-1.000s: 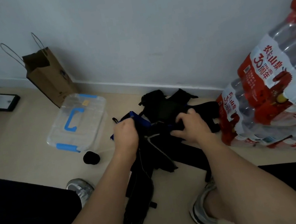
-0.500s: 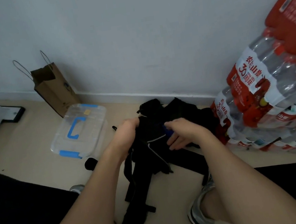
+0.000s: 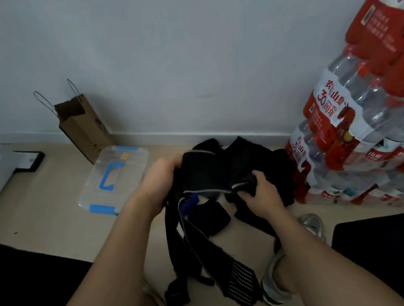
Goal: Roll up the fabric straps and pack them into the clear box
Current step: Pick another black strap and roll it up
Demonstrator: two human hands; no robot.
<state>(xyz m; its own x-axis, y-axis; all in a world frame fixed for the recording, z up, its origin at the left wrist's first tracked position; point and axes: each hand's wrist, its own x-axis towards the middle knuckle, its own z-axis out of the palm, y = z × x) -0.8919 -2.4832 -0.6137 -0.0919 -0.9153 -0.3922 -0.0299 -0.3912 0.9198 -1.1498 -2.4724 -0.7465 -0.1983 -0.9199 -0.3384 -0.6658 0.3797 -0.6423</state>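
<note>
Two hands on one bundle of black fabric straps (image 3: pixel 200 176), lifted above the floor (image 3: pixel 45 209) right in the middle of the view. The left hand (image 3: pixel 162 183) curls round the bundle's left end with its fingers hidden behind the cloth. The right hand (image 3: pixel 260 192) pinches a grey-edged corner at the right end, so both grips are closed on fabric. Held at both ends like that, the wad is stretched across and the loose tails hang straight down. One tail finishes in a white-striped strap end (image 3: pixel 238 283) that reaches down between the grey shoes (image 3: pixel 273 291), and a blue piece (image 3: pixel 189 203) peeks out underneath. My read: this is working a single strap free of the tangle so it can be rolled, and nothing looks rolled yet. Behind the hands, more black straps lie in a heap (image 3: pixel 246 152) at the foot of the wall (image 3: pixel 179 50), so there is plenty left to do. The clear box (image 3: pixel 117 179) sits on the floor just left of the left hand, with its blue handle and latches showing. Its lid looks to be on, so that would have to come off before anything goes in, though its spot close by makes for a short reach. A brown paper bag (image 3: pixel 85 130) stands just behind the box against the wall, and shrink-wrapped packs of water bottles (image 3: pixel 358 128) stack up on the right, crowding the heap.
</note>
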